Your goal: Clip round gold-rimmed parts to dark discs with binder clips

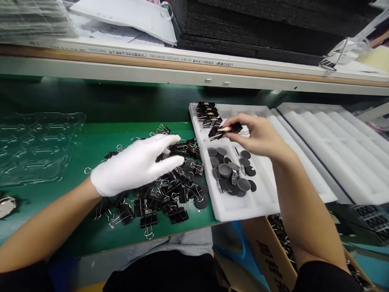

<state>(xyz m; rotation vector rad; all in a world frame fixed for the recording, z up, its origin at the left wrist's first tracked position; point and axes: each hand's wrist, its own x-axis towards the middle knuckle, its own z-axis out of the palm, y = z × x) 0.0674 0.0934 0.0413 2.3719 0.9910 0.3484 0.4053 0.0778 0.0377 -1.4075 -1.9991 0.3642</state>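
My left hand, in a white glove, is over a heap of black binder clips on the green table. Its thumb and fingers are apart, with nothing visible between them. Bare, my right hand pinches a small rose-gold piece with black binder clips on it, slightly blurred. It is above the far part of a white foam tray. Several similar clipped pieces stand in a row in the tray's far left corner. Dark round discs lie piled in the tray nearer me.
More white foam trays sit at the right. A clear plastic blister tray and round metal parts lie at the left. A shelf edge crosses above the table. Below right stands an open cardboard box containing more clips.
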